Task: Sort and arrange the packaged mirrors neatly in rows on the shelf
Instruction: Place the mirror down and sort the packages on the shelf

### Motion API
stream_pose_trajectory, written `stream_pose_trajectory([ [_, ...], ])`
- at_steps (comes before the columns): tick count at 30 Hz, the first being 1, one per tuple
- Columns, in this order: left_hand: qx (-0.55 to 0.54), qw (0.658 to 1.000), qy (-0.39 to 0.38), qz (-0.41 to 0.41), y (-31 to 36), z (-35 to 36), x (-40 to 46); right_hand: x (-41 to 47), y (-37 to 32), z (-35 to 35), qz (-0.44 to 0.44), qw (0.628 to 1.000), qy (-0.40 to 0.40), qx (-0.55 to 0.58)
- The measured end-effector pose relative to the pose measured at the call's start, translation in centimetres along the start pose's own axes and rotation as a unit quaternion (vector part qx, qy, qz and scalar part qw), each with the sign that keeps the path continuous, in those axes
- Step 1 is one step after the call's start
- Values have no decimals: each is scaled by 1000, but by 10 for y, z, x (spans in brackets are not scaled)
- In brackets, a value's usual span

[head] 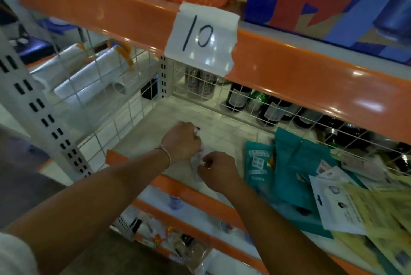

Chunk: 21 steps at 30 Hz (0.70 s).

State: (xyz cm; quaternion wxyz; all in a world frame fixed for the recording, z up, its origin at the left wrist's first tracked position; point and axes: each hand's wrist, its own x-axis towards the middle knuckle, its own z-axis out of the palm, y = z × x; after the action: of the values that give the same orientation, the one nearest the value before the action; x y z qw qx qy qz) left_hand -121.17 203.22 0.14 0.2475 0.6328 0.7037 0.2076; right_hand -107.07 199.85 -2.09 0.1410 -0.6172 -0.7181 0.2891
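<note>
Both of my hands reach onto the pale shelf board (155, 134) under the orange rail. My left hand (181, 141) and my right hand (216, 169) have curled fingers and together hold a small clear-wrapped white package (196, 164), mostly hidden between them. To the right lies a loose pile of teal packages (289, 163), a white carded package (333, 205) and several yellow packages (382, 225), overlapping and askew.
A white wire grid (124, 105) walls the shelf at the left and back, with dark bottles and cans (238, 97) behind it. An orange shelf rail above carries a taped label reading 10 (200, 34). A lower shelf (178, 241) holds small wrapped goods.
</note>
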Motion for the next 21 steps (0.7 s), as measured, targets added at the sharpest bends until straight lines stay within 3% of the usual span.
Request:
stream_pose_trajectory([
  [4,56,998,-2,6,23,16,6,-12,24,-25,23,998,40,35],
  [9,-32,998,-56,21,82,37,11,-28,69,-80,66,990,127,13],
  [21,-21,970,-163,179,224,127,-10,-85,185,-186,131,965,226,19],
])
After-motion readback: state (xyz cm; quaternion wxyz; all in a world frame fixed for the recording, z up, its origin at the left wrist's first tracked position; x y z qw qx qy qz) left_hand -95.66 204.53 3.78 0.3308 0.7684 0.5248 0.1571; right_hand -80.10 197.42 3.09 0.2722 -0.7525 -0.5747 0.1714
